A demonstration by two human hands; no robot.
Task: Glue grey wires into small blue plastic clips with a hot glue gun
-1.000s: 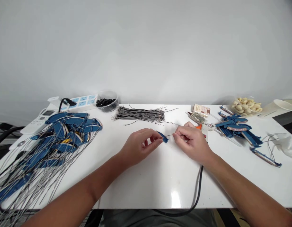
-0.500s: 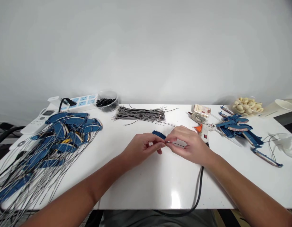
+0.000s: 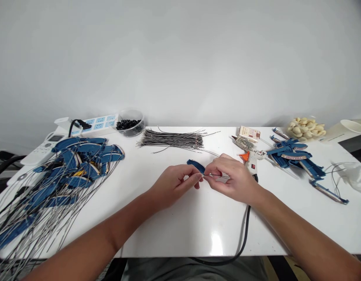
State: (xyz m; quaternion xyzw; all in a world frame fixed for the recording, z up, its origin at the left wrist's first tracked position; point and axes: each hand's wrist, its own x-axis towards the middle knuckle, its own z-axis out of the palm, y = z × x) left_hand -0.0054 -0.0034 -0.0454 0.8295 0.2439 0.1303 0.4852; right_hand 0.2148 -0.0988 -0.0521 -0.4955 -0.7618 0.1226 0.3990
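Note:
My left hand (image 3: 177,182) and my right hand (image 3: 231,177) meet over the middle of the white table, fingertips nearly touching. A curved blue plastic piece (image 3: 196,165) shows just beyond the left fingers, which are closed on it; its lower part is hidden behind them. Between thumb and fingers, my right hand pinches a thin dark wire (image 3: 223,176), one end reaching toward the left fingertips. Whether the wire enters the blue piece cannot be made out. Farther back lies a bundle of similar dark wires (image 3: 171,139).
Blue pieces with wires attached (image 3: 83,152) are heaped at left, by a power strip (image 3: 100,124) and a tub of black bits (image 3: 129,125). At right are a glue gun (image 3: 250,158), its black cord (image 3: 247,230), more blue pieces (image 3: 297,156), a bag of pale shell-like pieces (image 3: 306,128) and a cup (image 3: 341,132).
The view has shifted slightly. My fingertips have moved a little against each other, and slightly more of the blue piece shows. Both hands keep their pinch.

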